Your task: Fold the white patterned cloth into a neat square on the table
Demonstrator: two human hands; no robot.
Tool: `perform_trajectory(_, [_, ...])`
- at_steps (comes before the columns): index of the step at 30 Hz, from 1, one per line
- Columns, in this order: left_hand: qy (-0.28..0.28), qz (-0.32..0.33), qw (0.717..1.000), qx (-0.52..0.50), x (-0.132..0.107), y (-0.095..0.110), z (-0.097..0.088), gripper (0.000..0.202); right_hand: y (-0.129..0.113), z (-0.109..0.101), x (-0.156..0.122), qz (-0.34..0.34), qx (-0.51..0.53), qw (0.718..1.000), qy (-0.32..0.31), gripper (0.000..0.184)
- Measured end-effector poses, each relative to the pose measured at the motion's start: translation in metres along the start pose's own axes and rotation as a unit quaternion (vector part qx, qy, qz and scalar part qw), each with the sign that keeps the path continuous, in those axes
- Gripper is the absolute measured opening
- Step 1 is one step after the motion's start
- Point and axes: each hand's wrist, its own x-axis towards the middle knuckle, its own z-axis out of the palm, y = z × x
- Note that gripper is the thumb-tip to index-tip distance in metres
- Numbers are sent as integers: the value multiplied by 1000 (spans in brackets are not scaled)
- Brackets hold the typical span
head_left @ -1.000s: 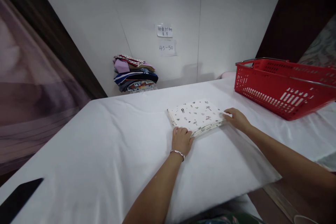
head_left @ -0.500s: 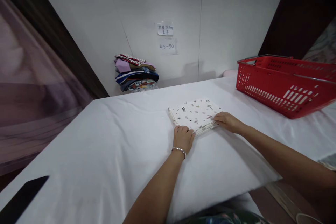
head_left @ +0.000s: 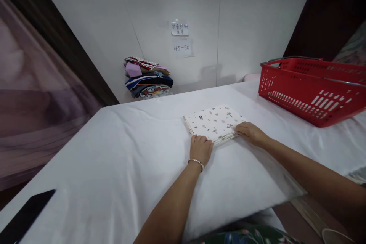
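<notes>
A white cloth [head_left: 213, 122] with small printed plants and figures lies folded into a flat, layered rectangle on the white-covered table [head_left: 114, 167]. My left hand [head_left: 201, 148], with a silver bangle at the wrist, grips its near left corner. At the near right corner, my right hand [head_left: 251, 133] pinches the folded edge between thumb and fingers. Both hands are closed on the layers, and the cloth stays on the table. My thumbs are partly hidden.
A red plastic basket [head_left: 303, 95] with metal handles stands at the right. Folded fabrics [head_left: 148, 78] are piled by the wall, under two paper signs [head_left: 181, 47]. A dark flat object [head_left: 27, 215] lies at the lower left. Pinkish sheer fabric [head_left: 37, 110] hangs at the left.
The view has shifted very slightly. Both hands keep their hold on the cloth's near corners, and the cloth looks the same.
</notes>
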Motion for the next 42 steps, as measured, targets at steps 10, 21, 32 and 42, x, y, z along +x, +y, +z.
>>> perform_trajectory(10, [-17,5,1000,1,-1,-2,-1,15,5,-4,3,-31,-15,999,-38,28])
perform_trajectory(21, [-15,-10,1000,1,1,-1,0,17,4,-2,7,-48,-38,997,-53,28])
perform_trajectory(32, [-3,-37,999,-20,2,-1,0,20,4,-1,6,-58,-61,995,-47,29])
perform_trajectory(42, [1,-81,995,-66,5,-2,3,24,3,-1,5,-43,-49,997,-44,32])
